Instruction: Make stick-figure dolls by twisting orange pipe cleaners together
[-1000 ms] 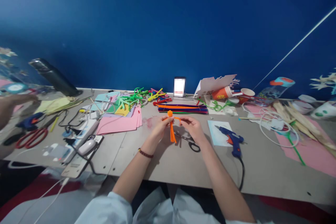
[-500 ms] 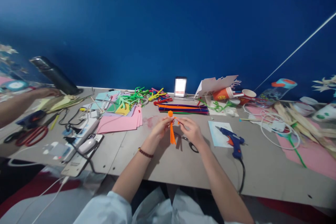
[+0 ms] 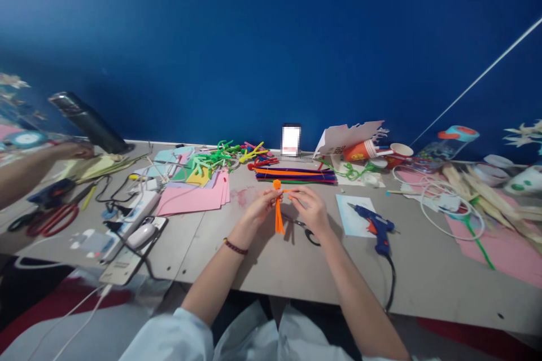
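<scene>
My left hand (image 3: 259, 208) pinches an orange pipe-cleaner figure (image 3: 278, 215) just below its round coiled head, with the two legs hanging down over the grey table (image 3: 271, 259). My right hand (image 3: 310, 208) pinches the short orange arm that sticks out to the right of the figure. Both hands are closed on it, a little above the table. Black-handled scissors (image 3: 308, 232) lie under my right hand. A bundle of straight pipe cleaners (image 3: 295, 175) lies just beyond the hands.
A blue glue gun (image 3: 374, 227) rests on a pale card to the right, its cord running off the front edge. Pink paper (image 3: 195, 198) and twisted pipe cleaners (image 3: 220, 155) lie left. Another person's arm (image 3: 25, 166) reaches in at far left, near red scissors (image 3: 51, 219).
My right hand has slid in closer to the figure along its orange arm. The other person's hand at far left has stretched further onto the table.
</scene>
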A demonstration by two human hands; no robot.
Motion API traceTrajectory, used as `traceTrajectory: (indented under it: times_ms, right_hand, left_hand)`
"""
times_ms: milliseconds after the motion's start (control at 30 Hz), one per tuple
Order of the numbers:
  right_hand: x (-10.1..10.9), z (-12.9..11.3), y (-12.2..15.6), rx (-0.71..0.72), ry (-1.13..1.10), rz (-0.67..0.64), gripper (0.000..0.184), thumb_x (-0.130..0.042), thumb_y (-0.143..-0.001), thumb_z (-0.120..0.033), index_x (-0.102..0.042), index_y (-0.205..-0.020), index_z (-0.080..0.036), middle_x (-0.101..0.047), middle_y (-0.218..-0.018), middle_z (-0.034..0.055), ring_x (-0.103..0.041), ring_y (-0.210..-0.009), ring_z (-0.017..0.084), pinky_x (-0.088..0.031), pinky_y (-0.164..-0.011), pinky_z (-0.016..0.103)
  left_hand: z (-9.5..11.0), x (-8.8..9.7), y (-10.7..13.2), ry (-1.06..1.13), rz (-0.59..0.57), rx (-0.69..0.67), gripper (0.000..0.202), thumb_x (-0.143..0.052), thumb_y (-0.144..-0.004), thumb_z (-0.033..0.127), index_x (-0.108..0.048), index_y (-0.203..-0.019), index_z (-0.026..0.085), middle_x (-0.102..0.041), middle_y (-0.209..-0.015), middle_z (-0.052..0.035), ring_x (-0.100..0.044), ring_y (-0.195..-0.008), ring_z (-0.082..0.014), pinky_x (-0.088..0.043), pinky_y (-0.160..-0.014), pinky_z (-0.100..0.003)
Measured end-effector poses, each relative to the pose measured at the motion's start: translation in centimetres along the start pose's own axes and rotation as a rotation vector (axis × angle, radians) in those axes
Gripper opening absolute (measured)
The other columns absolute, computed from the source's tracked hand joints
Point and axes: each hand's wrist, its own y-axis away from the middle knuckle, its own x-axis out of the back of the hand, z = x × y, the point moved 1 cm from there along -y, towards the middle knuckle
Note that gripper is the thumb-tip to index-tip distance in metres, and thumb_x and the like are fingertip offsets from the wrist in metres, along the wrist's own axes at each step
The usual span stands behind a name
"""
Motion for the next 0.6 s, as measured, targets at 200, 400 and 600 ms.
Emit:
traceTrajectory:
  times_ms: [200,400,600]
  right_hand:
    - [0.05,-0.40,-0.15,-0.011,-0.021,0.017,0.020,-0.051,-0.088,-0.018,-0.070,-0.092,-0.024,-0.070,-0.088,0.0050,-0.065,-0.082,0.017,-0.054,-0.077,0.032]
    - [0.39,-0.23,-0.43,-0.064,-0.066,-0.033,0.018,-0.051,-0.088,-0.020,-0.069,-0.092,-0.024,-0.070,-0.088,0.0049,-0.065,-0.082,0.018,-0.053,-0.075,0.032]
    - [0.39,-0.02,-0.26,-0.114,-0.073,-0.064,0.013,-0.054,-0.087,-0.024,-0.066,-0.088,-0.024,-0.069,-0.084,0.0041,-0.065,-0.078,0.018,-0.053,-0.073,0.032]
  left_hand:
    - [0.39,-0.08,0.27,-0.091,-0.003,-0.039,0.024,-0.077,-0.061,0.034,-0.063,-0.060,0.014,-0.058,-0.059,0.0000,-0.046,-0.053,-0.0078,-0.034,-0.055,-0.025]
    - [0.27,0.22,0.11,-0.190,0.006,-0.118,0.020,-0.075,-0.064,0.034,-0.067,-0.065,0.015,-0.061,-0.062,-0.0020,-0.053,-0.059,-0.0111,-0.039,-0.059,-0.025]
    - [0.39,0.07,0.32,-0.205,0.022,-0.132,0.020,-0.075,-0.064,0.032,-0.068,-0.064,0.014,-0.063,-0.063,-0.0035,-0.055,-0.059,-0.0121,-0.040,-0.058,-0.024]
